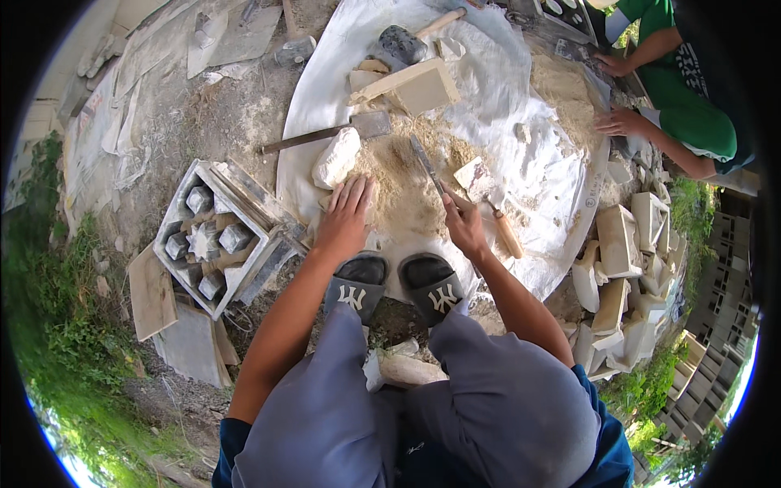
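Observation:
My left hand (347,218) lies palm down with fingers stretched out on pale sandy powder (396,175), right beside a rough white lump (336,159). In my right hand (464,225) is a long, narrow, flat metal tool (426,165), its far end pointing up and left over the powder; whether it is a file or a blade I cannot tell. Just right of that hand lies a trowel with a wooden handle (508,235) and a powder-covered blade (474,176). Beyond the lump rests a hammer-like tool with a flat metal head (371,124).
A white sheet (553,207) spreads under the work. On it are a cream angular block (423,88) and a dark-headed mallet (403,45). A metal mould (211,238) stands left, pale cast pieces (622,244) are piled right. Another person's hands (622,122) reach in at upper right.

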Demonstrator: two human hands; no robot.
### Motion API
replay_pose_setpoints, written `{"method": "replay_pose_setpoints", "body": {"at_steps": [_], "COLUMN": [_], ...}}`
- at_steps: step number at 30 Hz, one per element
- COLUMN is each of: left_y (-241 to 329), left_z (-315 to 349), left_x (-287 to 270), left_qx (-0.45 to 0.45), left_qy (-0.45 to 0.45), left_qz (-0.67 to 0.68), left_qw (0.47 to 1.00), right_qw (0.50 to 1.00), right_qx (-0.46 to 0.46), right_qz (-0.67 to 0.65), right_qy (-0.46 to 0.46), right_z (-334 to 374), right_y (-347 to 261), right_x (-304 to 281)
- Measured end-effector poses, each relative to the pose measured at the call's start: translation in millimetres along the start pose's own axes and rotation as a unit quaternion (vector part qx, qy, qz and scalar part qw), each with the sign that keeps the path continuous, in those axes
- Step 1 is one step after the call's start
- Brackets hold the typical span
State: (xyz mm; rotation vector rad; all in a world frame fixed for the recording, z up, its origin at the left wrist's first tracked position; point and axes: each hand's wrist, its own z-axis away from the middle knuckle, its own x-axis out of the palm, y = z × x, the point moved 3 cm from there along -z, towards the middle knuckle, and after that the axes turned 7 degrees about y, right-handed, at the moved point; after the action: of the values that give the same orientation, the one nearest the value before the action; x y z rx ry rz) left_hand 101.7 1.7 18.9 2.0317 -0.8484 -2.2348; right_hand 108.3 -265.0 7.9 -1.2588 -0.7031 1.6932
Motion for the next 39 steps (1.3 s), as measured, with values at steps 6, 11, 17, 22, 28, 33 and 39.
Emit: {"method": "replay_pose_setpoints", "body": {"at_steps": [6,11,17,22,28,33,39], "left_y": [1.8,-4.0,2.9,1.7,-6.5,-1.8,0.0], "left_z": [-8.4,-1.7,-4.6,-5.2,2.5,-4.0,-4.9], "left_x": [0.9,1.1,2.4,2.7,2.8,2.7,2.9], "left_qx": [0.023,0.013,0.01,0.015,0.01,0.018,0.02], "left_qy": [0.03,0.022,0.012,0.026,0.021,0.028,0.024], "left_qz": [-0.01,-0.003,-0.003,-0.004,-0.02,-0.015,-0.012], "left_qw": [0.999,1.0,1.0,1.0,1.0,0.999,0.999], "right_qw": [0.997,0.995,0.998,0.996,0.997,0.997,0.997], "right_qx": [0.014,0.025,0.01,-0.005,-0.025,-0.055,-0.075], "right_qz": [-0.044,-0.097,0.038,-0.048,-0.069,0.059,0.006], "right_qy": [0.057,0.02,0.047,0.073,0.03,0.023,0.033], "right_z": [-0.1,9.0,-1.0,10.8,11.7,3.1,14.0], "right_y": [26.8,13.0,25.0,9.8,-2.9,-3.4,-11.4], "right_x": [0.5,-4.0,-0.1,1.1,5.4,1.2,-0.5]}}
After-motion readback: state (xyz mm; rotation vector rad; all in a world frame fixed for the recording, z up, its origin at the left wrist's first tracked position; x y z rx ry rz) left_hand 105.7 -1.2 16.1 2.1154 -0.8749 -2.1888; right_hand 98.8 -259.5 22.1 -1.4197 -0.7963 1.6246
